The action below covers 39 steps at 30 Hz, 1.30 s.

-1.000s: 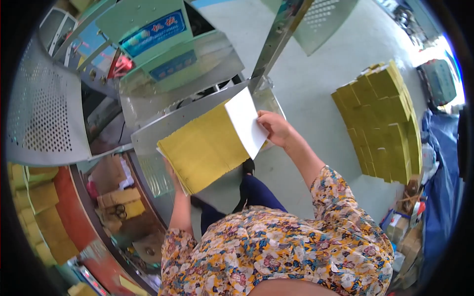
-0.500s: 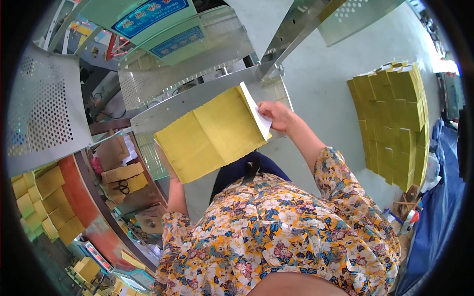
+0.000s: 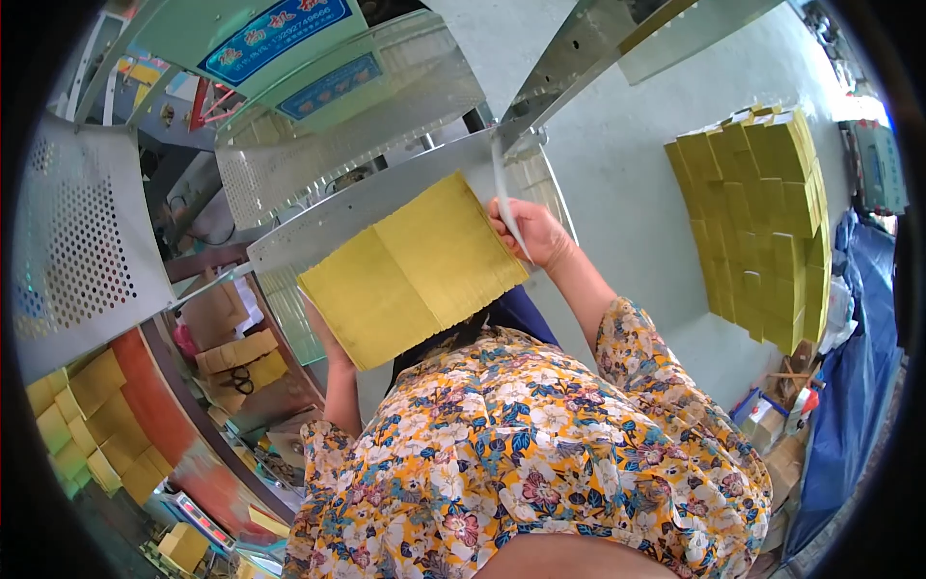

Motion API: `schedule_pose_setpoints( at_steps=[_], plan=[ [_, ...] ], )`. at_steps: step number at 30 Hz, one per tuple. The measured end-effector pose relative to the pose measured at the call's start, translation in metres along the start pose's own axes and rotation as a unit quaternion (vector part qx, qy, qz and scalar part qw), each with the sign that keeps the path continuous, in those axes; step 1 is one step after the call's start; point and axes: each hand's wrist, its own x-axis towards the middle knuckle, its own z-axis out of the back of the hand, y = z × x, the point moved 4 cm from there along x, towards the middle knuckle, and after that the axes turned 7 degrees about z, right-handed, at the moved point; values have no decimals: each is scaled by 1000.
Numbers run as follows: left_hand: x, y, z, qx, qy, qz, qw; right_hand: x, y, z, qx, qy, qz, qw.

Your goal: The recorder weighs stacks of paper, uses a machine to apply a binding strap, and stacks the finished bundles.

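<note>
A thick stack of yellow paper (image 3: 410, 265) with rough edges and a crease across its middle is held tilted in front of my body. My left hand (image 3: 326, 333) grips its left end, the fingers mostly hidden by the paper. At the right end, my right hand (image 3: 531, 230) is closed on a thin white sheet (image 3: 503, 183), which shows nearly edge-on and stands beside the stack's right edge. Behind the stack lies the grey metal machine table (image 3: 299, 232).
A machine with a clear cover (image 3: 415, 72) and a perforated metal panel (image 3: 82, 222) stand ahead and left. Yellow paper bundles (image 3: 757, 227) are piled on the floor at right, near a blue tarp (image 3: 854, 386). Scissors (image 3: 237, 378) lie on the left shelf.
The white sheet has turned from lying flat along the stack's right end to nearly edge-on, lifted by my right hand. The stack's right end is now uncovered.
</note>
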Motion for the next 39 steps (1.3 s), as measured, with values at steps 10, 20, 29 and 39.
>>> schedule_pose_setpoints(
  at_steps=[10, 20, 29, 39],
  plan=[
    [-29, -34, 6, 133, -39, -34, 990, 12, -8, 14, -499, -175, 17, 849],
    [-53, -36, -17, -139, -5, 77, 987, -1, -13, -23, -734, -169, 79, 653],
    [-59, -41, -27, -103, 24, 58, 993, -4, -13, -16, -757, -143, 179, 612],
    [-54, -40, -28, -108, 39, 58, 992, -5, -13, -25, -702, -123, 279, 643]
  ],
)
